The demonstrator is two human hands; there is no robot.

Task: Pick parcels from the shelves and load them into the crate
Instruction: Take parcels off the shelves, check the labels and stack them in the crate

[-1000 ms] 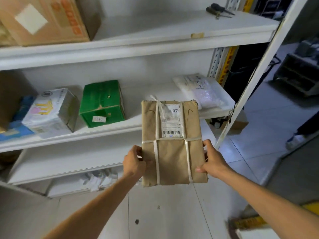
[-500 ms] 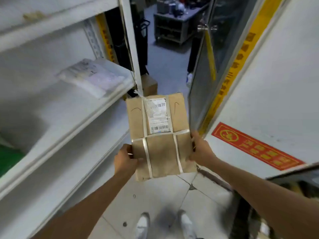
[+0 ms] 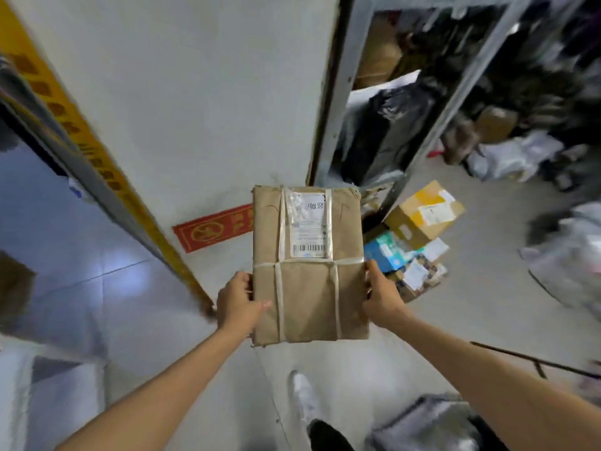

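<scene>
Both hands, left hand [image 3: 239, 301] and right hand [image 3: 382, 296], are grasping the strapped brown paper parcel [image 3: 307, 265] by its sides, label [image 3: 309, 227] up.

Brown parcel [image 3: 309, 288] with white straps, red floor sign [image 3: 211, 228], yellow-banded box [image 3: 424, 213]

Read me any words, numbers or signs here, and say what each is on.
None can be quoted.
Shipping label on the brown parcel: barcode and print, too blurred.
Red sign on the wall: prohibition symbol, characters blurred.
Yellow strip: dark characters, blurred.
Label on the cardboard box: too small.
</scene>
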